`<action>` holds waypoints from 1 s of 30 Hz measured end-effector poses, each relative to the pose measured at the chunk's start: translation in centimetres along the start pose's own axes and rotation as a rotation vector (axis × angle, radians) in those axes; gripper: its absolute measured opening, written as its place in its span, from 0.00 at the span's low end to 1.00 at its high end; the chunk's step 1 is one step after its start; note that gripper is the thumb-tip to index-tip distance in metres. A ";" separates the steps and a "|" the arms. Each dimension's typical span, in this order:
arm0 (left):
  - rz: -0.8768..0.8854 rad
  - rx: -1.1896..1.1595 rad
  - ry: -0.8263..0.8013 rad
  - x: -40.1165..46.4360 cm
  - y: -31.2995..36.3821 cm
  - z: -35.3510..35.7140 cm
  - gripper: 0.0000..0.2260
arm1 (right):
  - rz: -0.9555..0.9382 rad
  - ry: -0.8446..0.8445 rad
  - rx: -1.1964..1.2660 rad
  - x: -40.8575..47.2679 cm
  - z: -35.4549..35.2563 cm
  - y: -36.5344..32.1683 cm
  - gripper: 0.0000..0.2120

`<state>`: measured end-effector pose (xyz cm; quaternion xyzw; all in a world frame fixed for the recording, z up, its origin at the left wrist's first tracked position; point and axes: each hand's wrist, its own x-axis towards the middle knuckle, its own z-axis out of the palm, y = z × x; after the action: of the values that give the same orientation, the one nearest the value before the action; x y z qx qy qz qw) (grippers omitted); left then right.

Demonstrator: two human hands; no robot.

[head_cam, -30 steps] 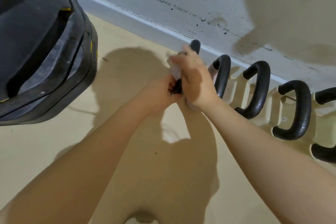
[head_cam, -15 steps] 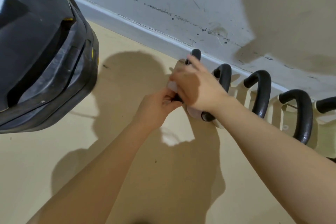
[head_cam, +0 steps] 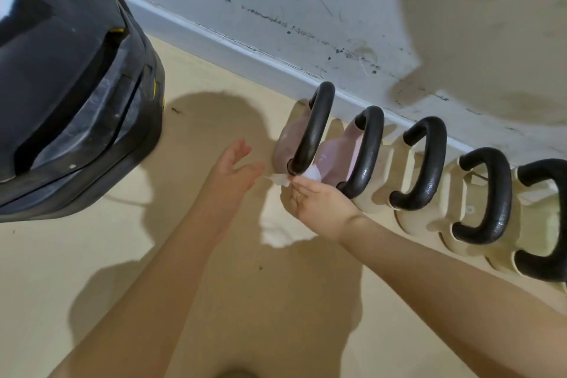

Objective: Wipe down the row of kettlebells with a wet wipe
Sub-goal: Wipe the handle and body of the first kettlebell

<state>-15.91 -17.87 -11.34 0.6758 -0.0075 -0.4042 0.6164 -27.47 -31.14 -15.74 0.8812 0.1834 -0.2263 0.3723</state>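
Nearest the camera, two bare forearms reach out over the beige floor (head_cam: 101, 255) from six o'clock. The left hand (head_cam: 234, 167) hangs released, fingers spread and empty, just beside the first kettlebell at about nine o'clock of it, touching nothing. The right hand (head_cam: 313, 196), a ring on one finger, pinches the wet wipe (head_cam: 302, 177) between its fingertips (head_cam: 296, 186); the crumpled white wipe sits against the near foot of the first kettlebell's black handle (head_cam: 314, 129), where the handle meets the pale pink body (head_cam: 283, 144).

Beyond, the row runs off towards three o'clock along the skirting board (head_cam: 214, 37): a second pink kettlebell (head_cam: 339, 150) just beside the first, then three cream ones (head_cam: 412, 163), the last cut off by the frame edge. A large black bag (head_cam: 70, 80) fills the ten o'clock corner, well apart from the row. The scuffed wall (head_cam: 306, 9) closes the view at twelve o'clock.

The wipe is held by a thin pinch only, so a firm stroke up the textured handle could drag it out of the fingers or bunch it so that little cloth meets the metal. With the left hand off the bell, a sideways push might rock it against its neighbour. The bodies sit close together, so the faces between them may easily get missed.
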 end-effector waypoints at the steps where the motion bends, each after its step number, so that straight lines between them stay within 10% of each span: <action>1: -0.007 0.011 -0.004 -0.1 0.0 0.2 0.24 | -0.015 0.005 -0.014 -0.1 0.1 0.5 0.25; 16: 0.077 -0.024 0.054 -0.2 0.3 2.2 0.16 | 0.241 0.416 0.488 0.2 -1.9 6.8 0.19; 21: 0.126 0.081 -0.007 0.2 0.6 3.0 0.14 | 0.713 0.294 1.228 1.2 -2.5 9.6 0.26; 25: 0.178 0.336 -0.165 1.2 1.7 4.2 0.15 | 0.697 0.361 1.556 1.9 -2.9 8.8 0.25; 30: 0.219 0.671 -0.123 2.6 4.1 5.6 0.15 | 0.979 0.352 2.164 4.8 -1.6 12.5 0.10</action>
<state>-15.29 -24.76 -8.82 0.8102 -0.2490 -0.3507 0.3983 -16.88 -37.39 -10.14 0.7322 -0.4079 0.0262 -0.5449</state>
